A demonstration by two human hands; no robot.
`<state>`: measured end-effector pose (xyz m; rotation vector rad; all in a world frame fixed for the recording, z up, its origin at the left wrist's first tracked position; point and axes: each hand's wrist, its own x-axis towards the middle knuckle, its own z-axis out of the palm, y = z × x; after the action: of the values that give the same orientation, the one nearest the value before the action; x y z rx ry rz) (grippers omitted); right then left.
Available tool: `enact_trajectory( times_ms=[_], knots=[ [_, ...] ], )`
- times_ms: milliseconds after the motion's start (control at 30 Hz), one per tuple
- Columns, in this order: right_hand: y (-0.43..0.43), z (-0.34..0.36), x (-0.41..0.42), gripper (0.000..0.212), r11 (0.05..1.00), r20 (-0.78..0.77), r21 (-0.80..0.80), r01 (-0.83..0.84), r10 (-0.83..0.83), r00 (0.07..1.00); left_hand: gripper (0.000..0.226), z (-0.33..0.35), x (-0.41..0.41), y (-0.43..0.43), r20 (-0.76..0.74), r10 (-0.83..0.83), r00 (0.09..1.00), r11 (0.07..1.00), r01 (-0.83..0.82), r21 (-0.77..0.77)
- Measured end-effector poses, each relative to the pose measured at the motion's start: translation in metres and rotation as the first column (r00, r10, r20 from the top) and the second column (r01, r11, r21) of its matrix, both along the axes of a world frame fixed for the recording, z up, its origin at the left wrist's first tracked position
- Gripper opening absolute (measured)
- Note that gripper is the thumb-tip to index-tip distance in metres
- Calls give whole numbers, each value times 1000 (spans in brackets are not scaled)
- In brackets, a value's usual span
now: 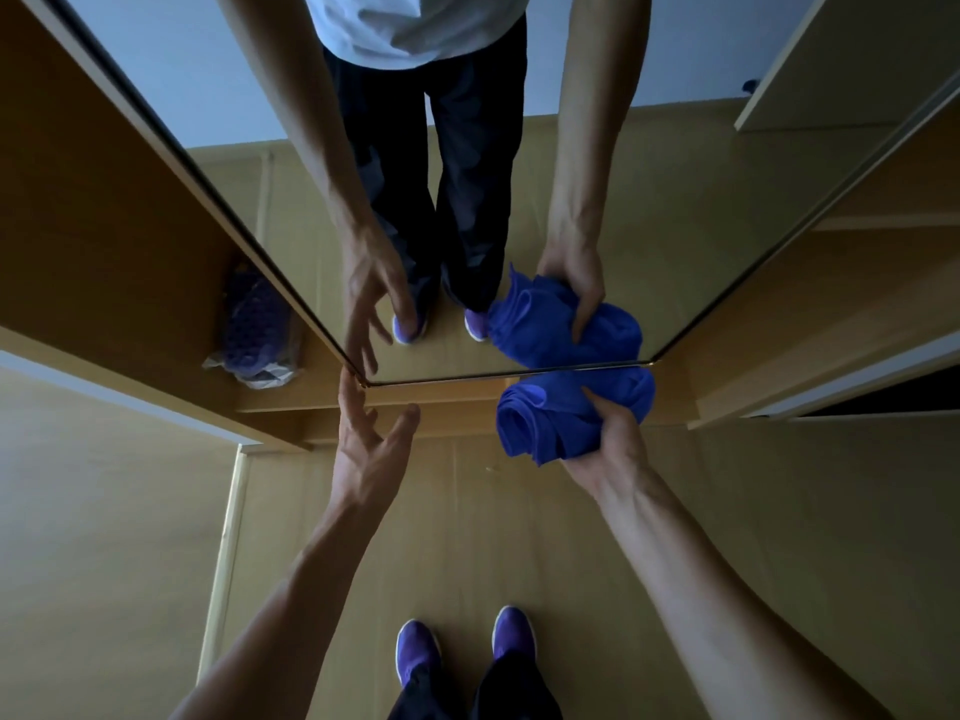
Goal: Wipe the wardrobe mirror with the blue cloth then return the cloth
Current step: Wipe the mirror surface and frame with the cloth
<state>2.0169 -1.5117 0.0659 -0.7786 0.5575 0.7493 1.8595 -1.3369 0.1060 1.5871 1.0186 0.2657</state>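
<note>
The wardrobe mirror (519,174) fills the upper middle of the head view and reflects my arms, legs and shoes. My right hand (615,441) grips a bunched blue cloth (550,415) pressed against the mirror's bottom edge at the right; its reflection shows just above. My left hand (371,439) is spread, fingers apart, holding nothing, with the fingertips at the mirror's lower left corner.
An open wardrobe compartment on the left holds a purple item in a clear plastic bag (254,330) on its floor. Wooden wardrobe panels (831,283) flank the mirror on the right. My purple shoes (415,649) stand on the wooden floor below.
</note>
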Motion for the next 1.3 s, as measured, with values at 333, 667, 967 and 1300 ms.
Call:
enact_trajectory(
  times_ms=[333, 667, 967, 1300],
  knots=[
    [-5, 0, -2, 20, 996, -15, 4, -91, 92, 996, 115, -10, 17, -10, 15, 57, 998, 992, -55, -115],
    [-61, 1, 41, 41, 907, 49, -420, -31, 57, 997, 117, -7, 25, -13, -54, 58, 997, 992, -64, -108],
    [-81, 41, 52, 37, 755, 322, -652, 77, 183, 929, 98, 8, 22, -51, -399, -186, 898, 964, 245, 100],
    [-96, 99, 62, 26, 746, 431, -662, 74, 298, 852, 56, 74, 67, -123, -407, -534, 741, 541, 669, 509]
  ],
)
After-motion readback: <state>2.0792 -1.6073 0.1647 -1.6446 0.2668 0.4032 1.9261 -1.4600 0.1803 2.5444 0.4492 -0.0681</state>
